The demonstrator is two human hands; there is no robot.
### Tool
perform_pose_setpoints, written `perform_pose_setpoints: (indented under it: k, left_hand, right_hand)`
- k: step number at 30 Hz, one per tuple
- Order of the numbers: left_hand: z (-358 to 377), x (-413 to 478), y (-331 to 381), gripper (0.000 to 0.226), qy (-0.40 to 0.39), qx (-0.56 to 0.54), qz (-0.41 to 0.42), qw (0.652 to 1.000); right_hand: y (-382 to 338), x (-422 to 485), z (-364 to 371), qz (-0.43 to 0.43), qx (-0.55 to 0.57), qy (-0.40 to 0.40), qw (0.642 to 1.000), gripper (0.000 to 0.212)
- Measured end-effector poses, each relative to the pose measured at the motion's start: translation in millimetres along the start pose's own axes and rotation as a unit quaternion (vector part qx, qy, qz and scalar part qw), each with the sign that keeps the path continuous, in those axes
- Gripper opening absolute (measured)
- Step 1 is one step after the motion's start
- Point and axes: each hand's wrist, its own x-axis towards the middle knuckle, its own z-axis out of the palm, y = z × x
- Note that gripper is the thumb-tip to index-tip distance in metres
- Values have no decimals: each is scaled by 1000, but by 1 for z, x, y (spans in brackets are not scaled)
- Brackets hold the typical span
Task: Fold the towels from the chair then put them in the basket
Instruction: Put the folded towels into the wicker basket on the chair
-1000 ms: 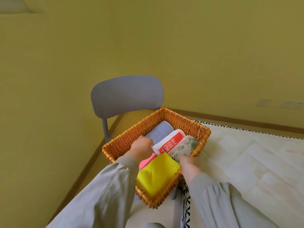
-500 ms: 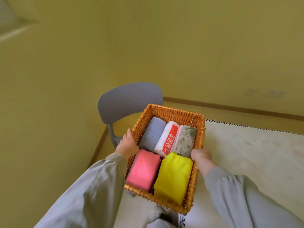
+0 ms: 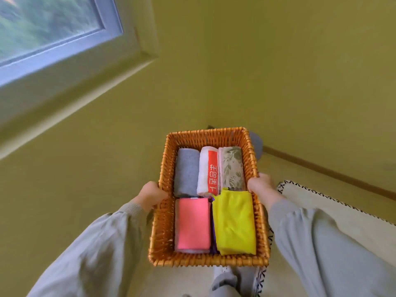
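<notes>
**One basket, five towels, two hands**

Up and left of the grip, one window; down to its right, one pale rug with a zigzag edge. Between the two grips, one wicker basket, held by its long sides. Inside, five towels. Nearer than the grips, two folded flat: yellow towel on the right-hand side, pink towel on the left-hand side. Beyond the grips, three rolled side by side: grey towel, white towel with a red band, leaf-printed towel. On the rims, left hand and right hand, both curled tight over the wicker. Past the far right corner, one grey chair, mostly hidden
</notes>
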Motion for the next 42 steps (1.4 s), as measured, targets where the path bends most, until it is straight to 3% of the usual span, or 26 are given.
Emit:
perform_pose_setpoints:
  k: [5,11,21,30,36,42]
  left_hand:
    - [-44,-9,-29,15,21,-51,-92,994]
    - [-75,-13,-46,13,43,-106,-181,977]
    - [-42,-73,-72,20,108,-226,-330,910]
    - [24,-202,-166,14,196,-337,-447,805]
    - [45,-297,-245,34,224,-389,-474,757]
    - [62,-405,-327,27,269,-446,-490,699]
  right_hand:
    - [-67,-6,34,-77,-65,-62,993,14]
    - [-123,9,77,-129,-116,-166,971,32]
    - [-170,18,152,-222,-300,-320,871,47]
    - [-130,-111,233,-314,-359,-449,755,36]
    - [-84,-221,265,-356,-370,-472,717,29]
    - [-33,-361,299,-407,-374,-485,677,16]
